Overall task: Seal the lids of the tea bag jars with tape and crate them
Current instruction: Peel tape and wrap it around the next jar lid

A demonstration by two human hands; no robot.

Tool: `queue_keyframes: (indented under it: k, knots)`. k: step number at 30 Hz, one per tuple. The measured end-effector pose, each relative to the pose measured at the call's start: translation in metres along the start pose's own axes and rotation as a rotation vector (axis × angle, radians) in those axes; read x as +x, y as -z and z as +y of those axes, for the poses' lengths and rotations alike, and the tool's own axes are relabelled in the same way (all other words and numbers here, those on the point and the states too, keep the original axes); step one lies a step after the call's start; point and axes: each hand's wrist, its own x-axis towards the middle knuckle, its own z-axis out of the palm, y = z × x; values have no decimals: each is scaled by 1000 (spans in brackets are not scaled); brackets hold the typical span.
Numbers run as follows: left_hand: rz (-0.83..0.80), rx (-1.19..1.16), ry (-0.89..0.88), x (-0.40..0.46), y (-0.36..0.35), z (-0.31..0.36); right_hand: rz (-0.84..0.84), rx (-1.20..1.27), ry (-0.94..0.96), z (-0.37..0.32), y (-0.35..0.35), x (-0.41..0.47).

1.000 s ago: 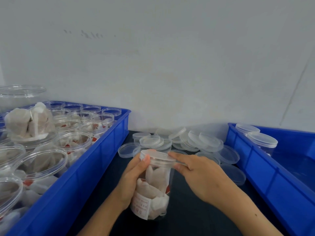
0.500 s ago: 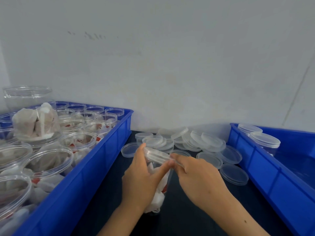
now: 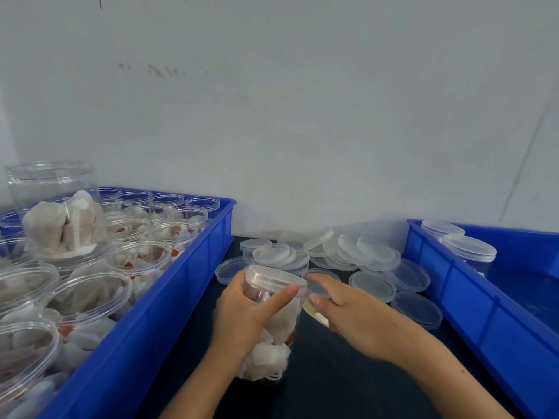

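- The jar [image 3: 273, 325] is clear plastic, and you can see white tea bags and a bit of red inside it. It has a clear lid [image 3: 276, 277] on top.
- No words on the jar can be read.
- The jar stands on the dark table [image 3: 332, 385], near the front edge, between the two blue crates. It leans a little.
- The left hand [image 3: 245, 313] wraps around the jar. Its thumb lies across the jar just under the lid.
- The right hand [image 3: 351, 316] is just to the right of the jar. Its fingers are curled, with the fingertips close to the lid's edge. A clear strip that looks like tape [image 3: 316, 288] runs from the lid to this hand. A pale thing sits under the fingers, too blurry to tell what it is.
- Behind the hands, at the back edge of the table by the wall [image 3: 302, 116], lies a pile of loose clear lids [image 3: 357, 255].
- The left crate [image 3: 169, 297] fills the table's left side. It is full of open jars [image 3: 139, 261] with tea bags in them.
- The right crate [image 3: 472, 303] is on the table's right side. Two jars with lids on [image 3: 469, 249] stand in its back corner.
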Motion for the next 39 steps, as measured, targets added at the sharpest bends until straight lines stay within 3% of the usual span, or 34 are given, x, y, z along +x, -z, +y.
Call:
queue_keyframes:
  k: [7, 17, 20, 26, 33, 39]
  knots:
    - [-97, -132, 30, 2, -12, 4, 106, -142, 35, 8, 2, 2]
    - [-164, -253, 74, 10, -4, -9, 128, -22, 69, 13, -6, 10]
    - [-164, -200, 15, 5, -5, -7, 201, -77, 103, 10, -8, 6]
    - [84, 178, -214, -18, -25, -5, 262, -202, 111, -1, -7, -6]
    - [-15, 197, -135, -10, -15, -2, 253, -290, 95, -3, -11, -8]
    - [70, 189, -101, -7, -17, -4, 259, -331, 87, -10, -14, -11]
